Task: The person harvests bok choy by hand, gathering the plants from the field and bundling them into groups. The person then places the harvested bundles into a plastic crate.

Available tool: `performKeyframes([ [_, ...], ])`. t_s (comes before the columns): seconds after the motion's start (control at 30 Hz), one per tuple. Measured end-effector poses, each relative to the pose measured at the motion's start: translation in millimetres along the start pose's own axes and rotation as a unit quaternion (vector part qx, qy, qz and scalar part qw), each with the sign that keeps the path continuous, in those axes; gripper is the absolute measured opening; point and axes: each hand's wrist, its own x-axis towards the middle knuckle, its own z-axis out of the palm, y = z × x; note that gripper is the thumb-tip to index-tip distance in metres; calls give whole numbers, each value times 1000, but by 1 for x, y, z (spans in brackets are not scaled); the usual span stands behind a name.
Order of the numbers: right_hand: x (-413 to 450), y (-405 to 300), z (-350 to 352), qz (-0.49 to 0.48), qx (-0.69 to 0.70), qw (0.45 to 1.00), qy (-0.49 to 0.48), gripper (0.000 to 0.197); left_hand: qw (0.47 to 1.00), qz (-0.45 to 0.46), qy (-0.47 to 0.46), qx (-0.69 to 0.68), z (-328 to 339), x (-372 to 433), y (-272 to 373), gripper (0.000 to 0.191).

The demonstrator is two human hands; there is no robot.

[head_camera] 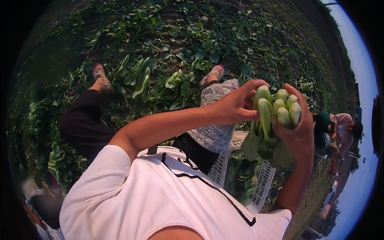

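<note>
My left hand (237, 105) has its thumb and fingers around the near-left stalks of a bunch of bok choy (264, 111). From the other side, my right hand (297, 132) grips several more stalks of the same bunch. Their pale cut ends face up and the green leaves hang below. Under the bunch stands a white perforated plastic crate (261, 186) with leafy greens inside. More cut bok choy (142, 82) lies on the ground between my feet, one pile beside another.
My shoes (101, 76) rest among low leafy plants (198, 30). A patterned cloth (210, 129) covers one leg. More bok choy (55, 159) lies at left. A person (343, 129) works at right; part of another and a crate edge show at lower left. A white car (329, 193) stands farther off.
</note>
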Motion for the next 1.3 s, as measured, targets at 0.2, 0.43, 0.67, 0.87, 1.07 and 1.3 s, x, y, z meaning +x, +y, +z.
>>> performKeyframes([
  [0.2, -26, 58, 44, 44, 70, 993, -81, 64, 984, -70, 16, 164, -12, -37, -37, 58],
  [0.43, -23, 70, 82, 20, 75, 996, -40, 65, 958, -144, 21, 249, -31, -48, -16, 61],
  [0.67, -22, 57, 84, 39, 8, 998, -47, 63, 984, -159, -31, 71, -40, -43, -31, 69],
  [0.87, -36, 59, 99, 95, 29, 995, -23, 76, 963, -93, -40, 248, -41, -32, -40, 60],
  [1.07, -44, 60, 141, 87, -88, 987, 108, 77, 973, -146, -23, 175, -110, -41, -22, 58],
  [1.3, -55, 87, 148, 102, -166, 969, 150, 75, 684, -282, 453, 497, -391, -179, -23, 30],
])
